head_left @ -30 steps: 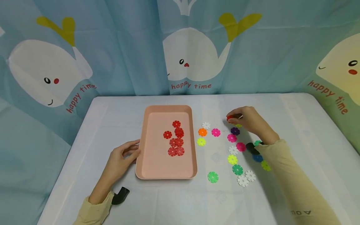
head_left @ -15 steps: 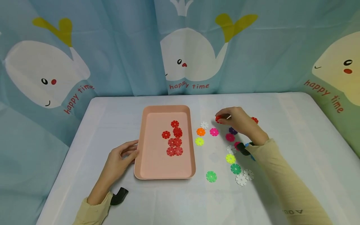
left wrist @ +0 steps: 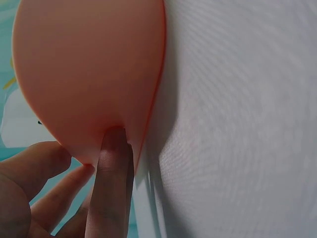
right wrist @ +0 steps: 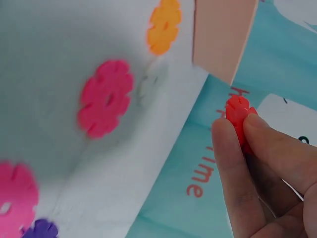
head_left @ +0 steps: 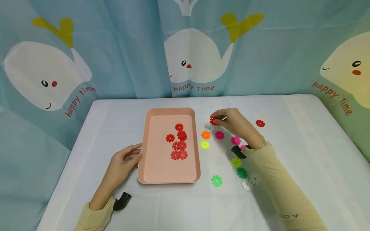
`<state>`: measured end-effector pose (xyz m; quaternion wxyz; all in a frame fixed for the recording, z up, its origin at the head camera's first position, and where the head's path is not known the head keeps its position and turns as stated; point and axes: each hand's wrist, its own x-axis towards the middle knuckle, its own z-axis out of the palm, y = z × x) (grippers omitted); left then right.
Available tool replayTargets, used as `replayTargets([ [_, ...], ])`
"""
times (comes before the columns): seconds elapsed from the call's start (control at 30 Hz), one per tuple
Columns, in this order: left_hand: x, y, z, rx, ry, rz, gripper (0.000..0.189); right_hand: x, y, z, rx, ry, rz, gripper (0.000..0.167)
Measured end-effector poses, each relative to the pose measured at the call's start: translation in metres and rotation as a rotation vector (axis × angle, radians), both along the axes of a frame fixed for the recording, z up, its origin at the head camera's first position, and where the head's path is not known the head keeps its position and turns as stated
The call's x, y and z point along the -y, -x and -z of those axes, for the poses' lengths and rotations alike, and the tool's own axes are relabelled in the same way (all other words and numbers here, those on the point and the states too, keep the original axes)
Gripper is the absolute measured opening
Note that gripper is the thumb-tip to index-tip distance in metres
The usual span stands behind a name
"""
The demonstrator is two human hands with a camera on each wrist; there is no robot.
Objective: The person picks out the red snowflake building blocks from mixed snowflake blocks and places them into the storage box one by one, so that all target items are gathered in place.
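Note:
In the head view, the thumb and index finger of my right hand (head_left: 232, 122) pinch a red snowflake disc (head_left: 213, 121) over the table, to the right of the pink tray (head_left: 169, 173). The right wrist view shows this red disc (right wrist: 237, 108) upright between the fingertips. Several red snowflake discs (head_left: 170, 138) lie in the tray, some overlapping. My left hand (head_left: 122, 163) holds the tray's left edge; in the left wrist view one fingertip presses the tray's outer wall (left wrist: 89, 74) and another digit meets its rim.
Loose discs lie right of the tray: orange (head_left: 206, 135), pink (head_left: 219, 135), yellow (head_left: 204, 145), green (head_left: 216, 181) and white (head_left: 247, 184). Another red disc (head_left: 260, 123) lies farther right. My right sleeve (head_left: 277, 179) crosses that side. A whale-print curtain (head_left: 130, 64) hangs behind the table.
My right hand has moved left with the red disc, to just right of the tray. The red disc at far right has come into view from behind the hand. My left hand stays put.

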<state>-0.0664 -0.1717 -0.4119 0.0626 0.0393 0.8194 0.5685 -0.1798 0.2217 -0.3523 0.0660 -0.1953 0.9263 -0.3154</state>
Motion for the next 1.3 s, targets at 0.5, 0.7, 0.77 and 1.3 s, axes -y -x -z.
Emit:
replayTargets([
  [0.5,0.001,0.0,-0.001,0.0,-0.013,0.0,0.042,0.029,0.002,-0.006,-0.02,0.058,-0.049,0.023],
  [0.7,0.001,0.001,0.0,0.006,-0.02,0.003,0.041,0.038,0.002,-0.007,-0.011,0.07,-0.051,0.022],
  [0.77,0.0,0.001,0.0,0.005,-0.019,0.005,0.041,0.041,0.001,-0.007,-0.016,0.074,-0.053,0.022],
  [1.3,0.0,0.0,-0.001,0.005,-0.012,-0.001,0.041,0.07,0.0,-0.006,-0.019,0.11,-0.086,0.02],
])
